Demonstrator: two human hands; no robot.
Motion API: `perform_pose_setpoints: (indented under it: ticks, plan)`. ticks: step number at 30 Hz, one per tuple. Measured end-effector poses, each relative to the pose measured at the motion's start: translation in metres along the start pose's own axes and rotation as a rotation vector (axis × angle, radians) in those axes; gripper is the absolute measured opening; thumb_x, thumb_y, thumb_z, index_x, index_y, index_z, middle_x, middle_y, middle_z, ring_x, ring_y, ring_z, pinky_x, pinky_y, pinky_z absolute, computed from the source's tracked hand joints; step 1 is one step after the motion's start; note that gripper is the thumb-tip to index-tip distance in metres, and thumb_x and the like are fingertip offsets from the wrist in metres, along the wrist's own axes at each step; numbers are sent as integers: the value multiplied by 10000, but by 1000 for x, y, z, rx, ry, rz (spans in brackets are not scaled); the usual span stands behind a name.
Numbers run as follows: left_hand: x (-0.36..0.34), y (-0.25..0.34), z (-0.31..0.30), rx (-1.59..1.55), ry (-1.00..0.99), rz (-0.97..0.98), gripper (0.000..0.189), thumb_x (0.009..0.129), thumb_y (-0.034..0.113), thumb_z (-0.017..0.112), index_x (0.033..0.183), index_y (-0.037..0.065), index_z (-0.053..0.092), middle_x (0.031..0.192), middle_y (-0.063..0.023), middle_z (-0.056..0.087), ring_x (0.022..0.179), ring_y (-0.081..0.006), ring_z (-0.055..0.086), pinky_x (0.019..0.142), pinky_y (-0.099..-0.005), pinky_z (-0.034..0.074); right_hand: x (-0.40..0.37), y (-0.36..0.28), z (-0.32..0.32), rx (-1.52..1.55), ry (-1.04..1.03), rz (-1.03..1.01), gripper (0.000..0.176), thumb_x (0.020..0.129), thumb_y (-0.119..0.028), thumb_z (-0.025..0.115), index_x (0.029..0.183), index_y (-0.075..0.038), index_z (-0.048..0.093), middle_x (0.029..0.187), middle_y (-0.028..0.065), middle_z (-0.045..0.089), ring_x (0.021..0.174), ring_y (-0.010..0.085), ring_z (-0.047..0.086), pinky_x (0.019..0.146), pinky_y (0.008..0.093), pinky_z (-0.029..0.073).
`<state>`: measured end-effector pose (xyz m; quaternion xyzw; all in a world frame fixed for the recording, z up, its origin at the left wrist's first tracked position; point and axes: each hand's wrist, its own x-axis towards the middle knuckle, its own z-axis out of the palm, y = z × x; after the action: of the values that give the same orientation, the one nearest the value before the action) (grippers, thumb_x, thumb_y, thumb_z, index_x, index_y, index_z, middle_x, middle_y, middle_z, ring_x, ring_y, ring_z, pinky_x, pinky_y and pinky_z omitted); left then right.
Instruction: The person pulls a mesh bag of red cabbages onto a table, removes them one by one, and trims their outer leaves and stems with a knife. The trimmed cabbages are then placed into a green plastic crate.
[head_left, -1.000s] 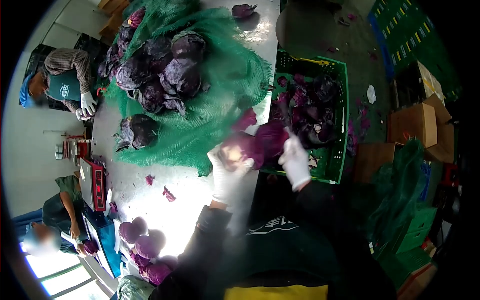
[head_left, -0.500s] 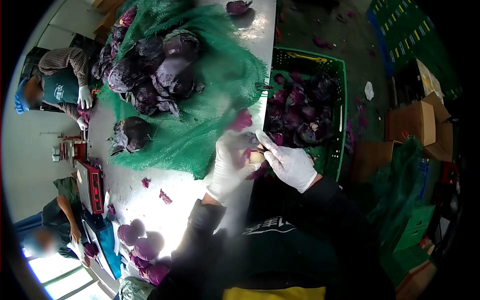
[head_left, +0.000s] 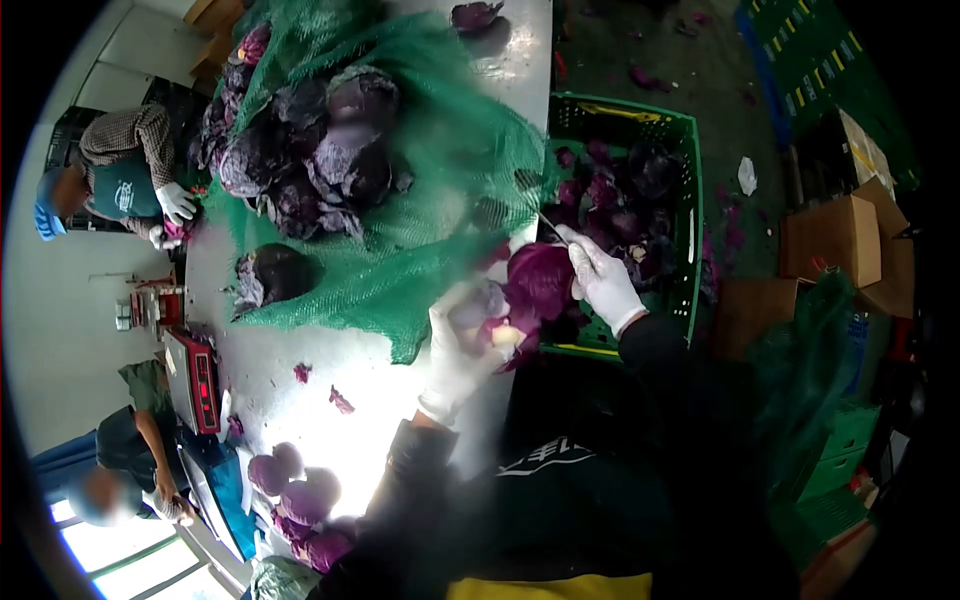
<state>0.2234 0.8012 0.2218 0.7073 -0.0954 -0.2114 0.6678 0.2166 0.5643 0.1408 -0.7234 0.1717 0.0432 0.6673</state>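
My left hand point(head_left: 460, 345), in a white glove, is wrapped round a red cabbage point(head_left: 488, 302) whose pale cut stem point(head_left: 508, 336) faces me. A large purple outer leaf point(head_left: 540, 278) stands away from the head towards my right hand. My right hand point(head_left: 605, 280), also gloved, is closed on a small knife point(head_left: 551, 226) with its thin blade pointing up and left. The fingers of that hand are right at the leaf's edge. Below and beyond them is a green crate point(head_left: 694, 200) holding loose purple leaves point(head_left: 625, 215).
Untrimmed cabbages point(head_left: 350, 165) lie on green netting point(head_left: 450, 150) over the metal table point(head_left: 300, 390). Peeled cabbages point(head_left: 305, 497) sit at the near left, by a red scale point(head_left: 192, 380). Two people work across the table. Cardboard boxes point(head_left: 830, 240) stand at the right.
My right hand has moved right and slightly up from the cabbage, opening out the purple leaf. The knife blade now shows. My left hand still holds the cabbage.
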Motion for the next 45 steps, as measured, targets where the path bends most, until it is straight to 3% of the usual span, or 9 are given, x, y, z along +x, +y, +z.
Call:
perform_pose_setpoints:
  ticks: [2,4,8,10,16,21,24,39,45]
  plan:
    - [-5,-10,2,-8,35,100,965,700,-93,798,1489,63,266,1396,-142,409,1197,-208,546,983,-345,513,-25,-38,17,-74,88,-9,489,1024,-332,531,1481,-180,445,741,161,627,657,291,649,644,398,516]
    - [1,-11,1,117,22,234,997,669,-80,830,1498,76,300,1394,-124,378,1198,-205,544,959,-337,534,-48,-44,30,-206,65,-206,509,1011,-249,536,1498,-166,413,1090,206,677,869,417,664,728,428,545]
    - [10,-7,-10,388,-91,372,992,584,17,924,1442,65,428,1319,-115,400,1209,-244,534,979,-362,524,-78,-33,43,-154,-22,-281,477,1010,-163,499,1480,-111,432,1364,168,576,1146,342,625,944,361,520]
    - [16,23,-11,896,-30,521,925,593,60,940,1375,30,447,1322,-137,441,1232,-275,519,1016,-397,472,-80,-30,44,-191,10,-301,520,995,-165,517,1499,-108,402,1156,172,654,985,347,668,829,376,541]
    - [4,16,10,131,-13,28,1006,668,66,915,1474,44,313,1351,-130,438,1172,-194,497,1051,-343,421,-96,-40,47,-486,29,-358,700,958,-188,565,1576,-145,241,625,121,611,557,313,629,533,404,486]
    - [7,4,-8,682,-96,262,1059,648,127,932,1497,37,306,1368,-143,345,1225,-230,423,1043,-344,418,-99,-37,51,-545,48,-331,734,952,-205,571,1577,-86,204,649,128,634,558,307,640,537,391,508]
    - [4,8,-5,657,-58,88,1059,639,169,939,1487,20,322,1352,-153,319,1212,-255,390,1017,-345,425,-97,-42,51,-593,45,-304,741,945,-202,573,1573,-68,204,662,127,642,569,302,646,536,389,512]
    - [0,-2,5,732,53,158,995,643,193,932,1418,-4,340,1271,-157,331,1092,-243,417,946,-341,437,-81,-36,57,-714,212,-459,628,936,-239,570,1522,-129,373,606,72,559,497,275,602,472,399,494]
    - [-25,-1,7,816,86,53,972,636,182,919,1421,63,358,1327,-175,347,1218,-291,456,1029,-375,433,-32,-26,18,-583,182,71,373,1022,-318,412,1325,-191,589,900,180,705,783,381,669,723,505,521]
